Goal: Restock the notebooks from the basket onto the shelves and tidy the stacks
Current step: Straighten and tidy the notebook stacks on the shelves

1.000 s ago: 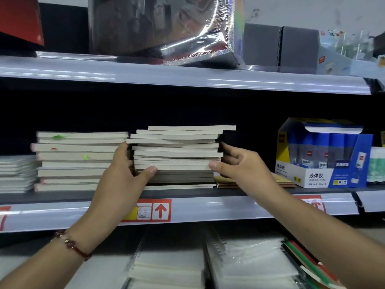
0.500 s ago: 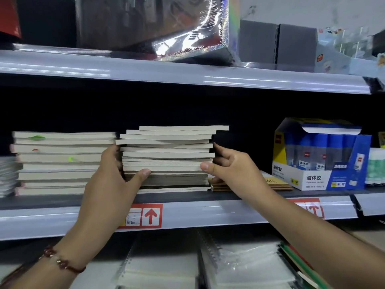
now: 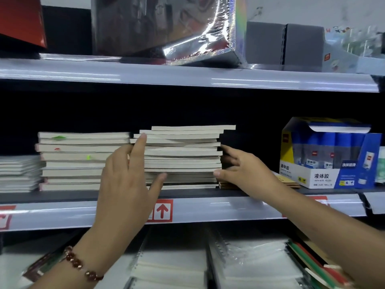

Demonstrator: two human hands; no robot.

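The left hand [image 3: 129, 176] has risen, fingers now straight against the notebook stack [image 3: 181, 157] at the shelf [image 3: 208, 207] front edge. The right hand [image 3: 243, 170], open, presses its other side. Squaring continues; top notebooks still overhang.

Pale wall [image 3: 312, 9] behind glossy grey shelving [image 3: 187, 78].
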